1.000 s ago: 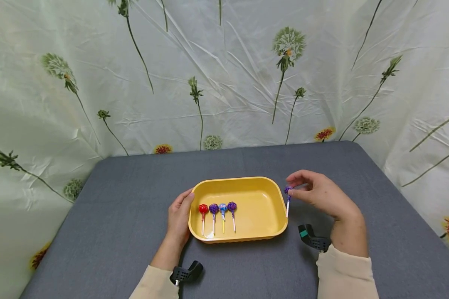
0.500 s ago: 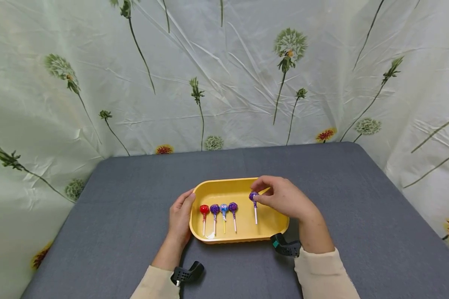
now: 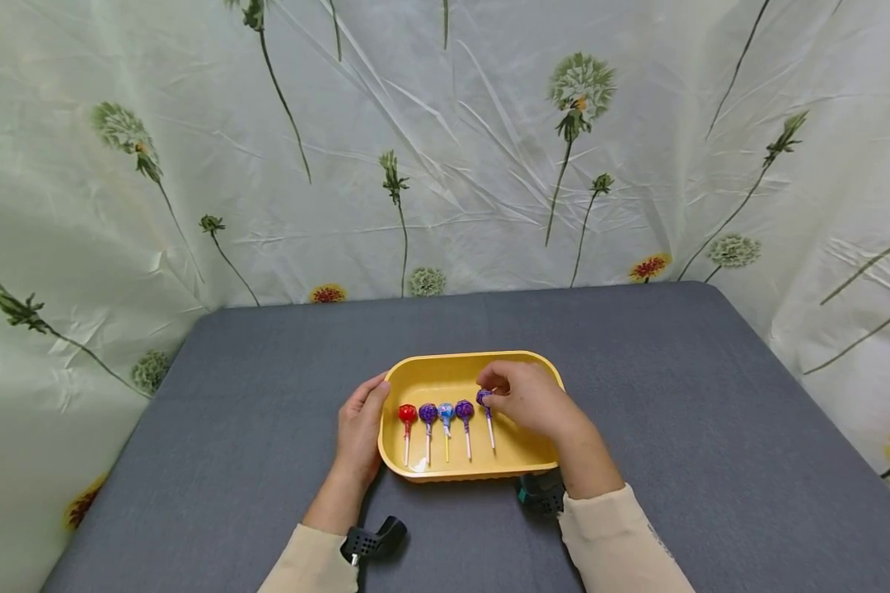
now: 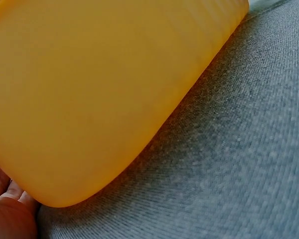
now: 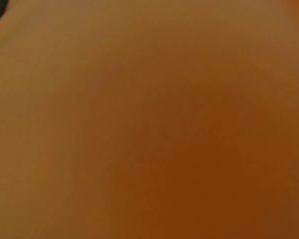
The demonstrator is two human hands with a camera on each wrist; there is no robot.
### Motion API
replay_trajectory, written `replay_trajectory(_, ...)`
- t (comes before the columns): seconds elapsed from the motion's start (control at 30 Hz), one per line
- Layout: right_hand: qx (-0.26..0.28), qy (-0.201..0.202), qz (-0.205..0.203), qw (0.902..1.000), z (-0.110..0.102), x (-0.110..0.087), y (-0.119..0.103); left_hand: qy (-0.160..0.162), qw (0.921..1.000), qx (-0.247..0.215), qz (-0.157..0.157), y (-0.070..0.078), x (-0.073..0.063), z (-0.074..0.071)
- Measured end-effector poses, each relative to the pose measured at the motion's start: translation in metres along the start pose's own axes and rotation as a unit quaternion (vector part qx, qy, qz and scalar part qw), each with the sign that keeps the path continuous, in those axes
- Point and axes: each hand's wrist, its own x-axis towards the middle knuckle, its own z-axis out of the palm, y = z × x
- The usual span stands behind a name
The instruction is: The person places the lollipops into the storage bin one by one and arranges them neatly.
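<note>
A yellow tray (image 3: 445,372) sits on the table in the head view. My left hand (image 3: 359,424) grips its left end, thumb at the rim and fingers along the outer wall. Over the tray's right half, my right hand (image 3: 530,399) pinches a purple lollipop (image 3: 491,430) by its wrapped head, stick pointing toward me. To its left lie a red lollipop (image 3: 408,413), a purple one (image 3: 428,413), a blue one with a yellow stick (image 3: 446,412) and another purple one (image 3: 464,409), side by side. The left wrist view shows the tray's outer wall (image 4: 89,99) and some fingers.
Grey cloth covers the table (image 3: 282,371). Behind it hangs a pale curtain (image 3: 475,165) printed with flowers. A blurred orange-brown surface (image 5: 149,119) nearly fills the right wrist view.
My right hand has carried the purple lollipop leftward from beyond the tray's right rim to a place beside the row inside it. The left hand stays on the tray.
</note>
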Motion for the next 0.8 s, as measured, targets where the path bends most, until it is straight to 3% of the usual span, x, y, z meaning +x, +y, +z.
replay_trajectory(0.33,-0.025,-0.012,-0.014,0.9995,0.012,0.005,0.004,-0.006,1.0000,-0.007,0.004,0.000,0.001,-0.001)
replay_trajectory(0.8,-0.026,-0.017,-0.009,0.9995,0.012,0.004,0.005,-0.009,0.9999,-0.001,0.008,0.000,0.000,-0.001)
